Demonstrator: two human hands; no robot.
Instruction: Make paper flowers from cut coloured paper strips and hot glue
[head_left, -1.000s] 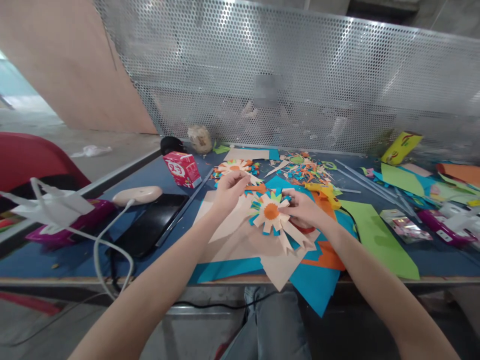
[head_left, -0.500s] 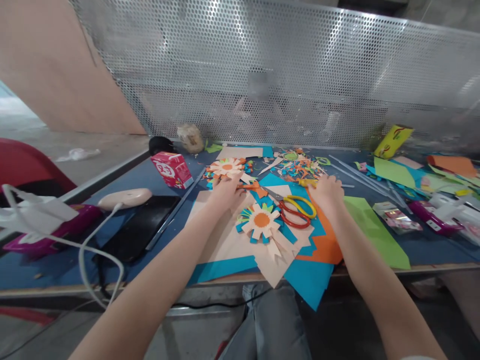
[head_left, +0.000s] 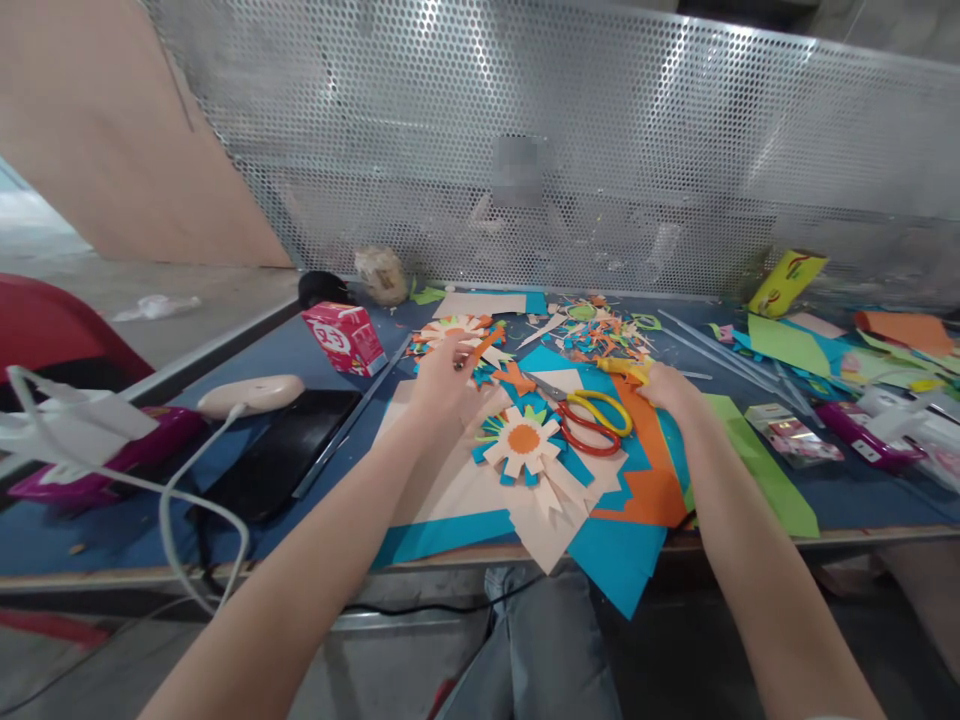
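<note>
My left hand [head_left: 444, 378], fingers closed, pinches a small orange paper strip [head_left: 489, 345] just in front of the far paper flower [head_left: 456, 328]. Gripped in my right hand [head_left: 670, 388] is a yellow glue gun [head_left: 624, 368], its nozzle pointing left. Between the hands lies a second paper flower [head_left: 523, 440] with an orange centre, pale petals and two pale tails. Beside it rest scissors [head_left: 592, 420] with red and yellow handles, their blades toward an orange paper piece [head_left: 514, 378]. Pale paper [head_left: 427, 480], blue and orange sheets lie beneath.
Colourful paper scraps [head_left: 600, 330] are heaped at the back. Clear glue sticks [head_left: 720, 352] and a green sheet [head_left: 780, 490] lie to the right. A pink box [head_left: 343, 340], a black phone [head_left: 285, 450] and a white cable [head_left: 169, 500] occupy the left. A perforated metal panel [head_left: 600, 150] stands behind.
My left hand has lifted slightly and shifted left, raising the orange strip off the table. My right hand has moved a little right and down, with the glue gun now showing more clearly.
</note>
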